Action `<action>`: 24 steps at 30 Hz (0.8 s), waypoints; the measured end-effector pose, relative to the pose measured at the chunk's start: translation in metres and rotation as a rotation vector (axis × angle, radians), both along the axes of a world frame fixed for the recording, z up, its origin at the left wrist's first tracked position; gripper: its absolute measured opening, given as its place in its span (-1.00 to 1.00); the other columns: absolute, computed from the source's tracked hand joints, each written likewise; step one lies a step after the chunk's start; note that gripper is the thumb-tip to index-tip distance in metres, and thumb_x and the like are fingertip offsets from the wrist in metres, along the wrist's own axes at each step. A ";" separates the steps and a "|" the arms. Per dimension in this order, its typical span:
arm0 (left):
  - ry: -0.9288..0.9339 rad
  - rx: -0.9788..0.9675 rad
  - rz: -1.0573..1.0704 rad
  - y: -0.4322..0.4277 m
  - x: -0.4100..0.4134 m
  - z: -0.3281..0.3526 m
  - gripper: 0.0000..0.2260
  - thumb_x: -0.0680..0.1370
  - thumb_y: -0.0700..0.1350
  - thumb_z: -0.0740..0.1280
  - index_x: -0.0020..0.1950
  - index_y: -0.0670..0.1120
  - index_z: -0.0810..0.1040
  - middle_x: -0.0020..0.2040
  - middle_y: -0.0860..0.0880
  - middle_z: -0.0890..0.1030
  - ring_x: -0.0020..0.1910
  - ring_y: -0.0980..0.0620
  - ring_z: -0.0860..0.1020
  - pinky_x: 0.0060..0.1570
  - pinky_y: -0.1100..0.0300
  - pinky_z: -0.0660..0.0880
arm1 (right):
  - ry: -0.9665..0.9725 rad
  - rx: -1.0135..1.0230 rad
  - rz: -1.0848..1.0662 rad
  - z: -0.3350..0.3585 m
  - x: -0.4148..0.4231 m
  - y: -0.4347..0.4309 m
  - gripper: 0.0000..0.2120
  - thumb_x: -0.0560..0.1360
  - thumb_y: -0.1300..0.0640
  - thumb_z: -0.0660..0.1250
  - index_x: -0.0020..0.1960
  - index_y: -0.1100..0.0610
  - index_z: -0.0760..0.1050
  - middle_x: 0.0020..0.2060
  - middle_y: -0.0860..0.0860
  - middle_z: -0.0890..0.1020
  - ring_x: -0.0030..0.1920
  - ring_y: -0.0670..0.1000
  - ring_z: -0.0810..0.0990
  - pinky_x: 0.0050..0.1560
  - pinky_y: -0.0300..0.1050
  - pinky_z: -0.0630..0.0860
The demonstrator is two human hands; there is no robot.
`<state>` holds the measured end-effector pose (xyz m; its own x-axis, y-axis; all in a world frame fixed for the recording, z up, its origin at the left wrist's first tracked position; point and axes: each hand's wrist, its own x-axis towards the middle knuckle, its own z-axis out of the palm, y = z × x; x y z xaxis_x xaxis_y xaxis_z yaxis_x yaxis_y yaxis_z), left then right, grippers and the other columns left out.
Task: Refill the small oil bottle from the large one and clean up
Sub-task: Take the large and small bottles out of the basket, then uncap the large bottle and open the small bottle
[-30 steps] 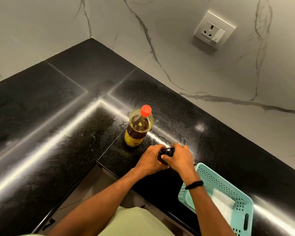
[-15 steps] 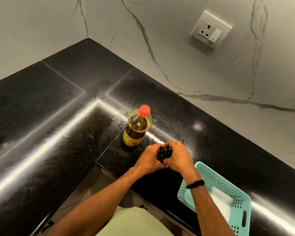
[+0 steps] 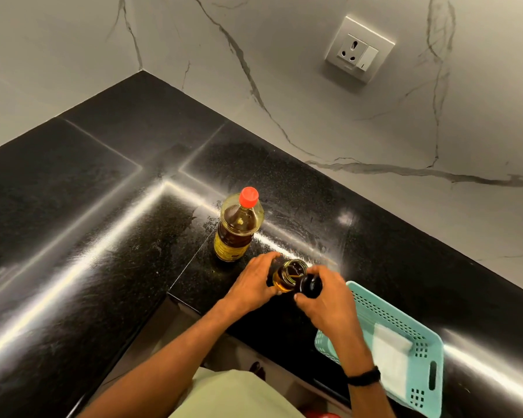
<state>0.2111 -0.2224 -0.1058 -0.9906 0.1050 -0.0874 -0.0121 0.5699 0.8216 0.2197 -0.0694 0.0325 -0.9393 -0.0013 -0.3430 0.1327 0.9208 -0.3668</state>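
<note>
Black polished stone forms the desk [image 3: 73, 236] — an L-shaped slab with fine speckle, thin seams between its pieces and long bright streaks of reflected light. Near its inner corner stands the large oil bottle [image 3: 237, 227], upright, of clear plastic with rounded shoulders, a red ribbed screw cap and a yellow label around its lower body; the print on the label is too small to read. Dark amber oil fills most of it.

Just in front of it, near the desk edge, sits the small oil bottle [image 3: 287, 276], a round glass jar-like vessel with a threaded open mouth and golden oil inside. The left hand [image 3: 251, 285] is wrapped around its side, fingers curled against the glass. The right hand [image 3: 326, 300] pinches a round black cap [image 3: 310, 286] just beside the open mouth, tilted off it.

By the right wrist, which wears a dark band, lies a teal plastic basket [image 3: 417, 345] with perforated walls and a slotted handle, a folded white cloth [image 3: 393, 354] inside. White marble-look walls with grey veins meet behind the desk — one carries a white socket with a switch [image 3: 358, 51].
</note>
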 end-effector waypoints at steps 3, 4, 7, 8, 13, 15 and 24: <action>-0.009 -0.006 0.043 -0.021 0.011 -0.003 -0.35 0.47 -0.03 0.48 0.49 0.02 0.26 0.30 0.05 0.47 0.29 0.10 0.41 0.31 0.11 0.42 | -0.111 0.035 -0.028 -0.024 0.024 -0.003 -0.46 0.42 -0.01 0.48 0.35 -0.06 0.39 0.28 0.01 0.41 0.21 0.03 0.51 0.09 -0.20 0.41; -0.001 -0.009 0.060 -0.028 0.015 -0.003 -0.38 0.48 -0.03 0.46 0.48 0.02 0.28 0.28 0.06 0.48 0.26 0.12 0.43 0.28 0.15 0.43 | -0.139 0.040 -0.042 -0.034 0.029 -0.005 -0.45 0.43 -0.02 0.48 0.37 -0.06 0.38 0.29 0.03 0.40 0.21 0.04 0.51 0.12 -0.18 0.43; 0.032 -0.030 0.104 -0.047 0.027 -0.002 -0.48 0.50 -0.02 0.44 0.42 0.01 0.38 0.19 0.09 0.53 0.16 0.18 0.47 0.15 0.24 0.47 | -0.191 0.059 -0.081 -0.060 0.038 -0.012 -0.45 0.45 -0.02 0.47 0.38 -0.03 0.37 0.31 0.07 0.37 0.17 0.08 0.55 0.12 -0.13 0.48; 0.038 -0.034 0.116 -0.052 0.031 -0.001 -0.51 0.50 -0.02 0.44 0.40 0.00 0.41 0.16 0.10 0.54 0.13 0.19 0.49 0.13 0.24 0.49 | -0.196 0.062 -0.086 -0.066 0.039 -0.015 -0.45 0.46 -0.02 0.47 0.38 -0.01 0.37 0.31 0.08 0.37 0.16 0.09 0.56 0.11 -0.13 0.49; 0.025 -0.066 0.157 -0.069 0.045 0.000 -0.57 0.51 -0.03 0.44 0.36 0.01 0.46 0.07 0.13 0.56 0.06 0.19 0.52 0.10 0.19 0.54 | -0.193 0.093 -0.085 -0.088 0.046 -0.025 -0.46 0.46 -0.01 0.46 0.37 0.02 0.35 0.26 0.09 0.37 0.14 0.13 0.57 0.10 -0.04 0.56; 0.020 -0.074 0.157 -0.072 0.049 0.002 -0.58 0.51 -0.04 0.44 0.35 0.00 0.47 0.07 0.12 0.57 0.04 0.19 0.53 0.09 0.18 0.55 | -0.193 0.118 -0.074 -0.094 0.049 -0.027 -0.46 0.47 0.00 0.45 0.37 0.03 0.34 0.26 0.10 0.37 0.15 0.14 0.56 0.11 0.00 0.57; 0.048 -0.052 0.235 -0.083 0.056 0.011 -0.63 0.48 0.05 0.47 0.24 0.03 0.51 -0.03 0.16 0.57 -0.04 0.19 0.55 0.00 0.13 0.58 | -0.162 0.137 -0.058 -0.070 0.053 -0.032 -0.36 0.46 -0.15 0.42 0.44 0.02 0.29 0.26 0.10 0.41 0.23 0.13 0.49 0.13 -0.02 0.53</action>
<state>0.2673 -0.3052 -0.0947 -0.9905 -0.1322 -0.0386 -0.1107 0.5972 0.7944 0.2731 -0.1012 -0.0375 -0.8688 0.1078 -0.4832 0.2338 0.9497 -0.2085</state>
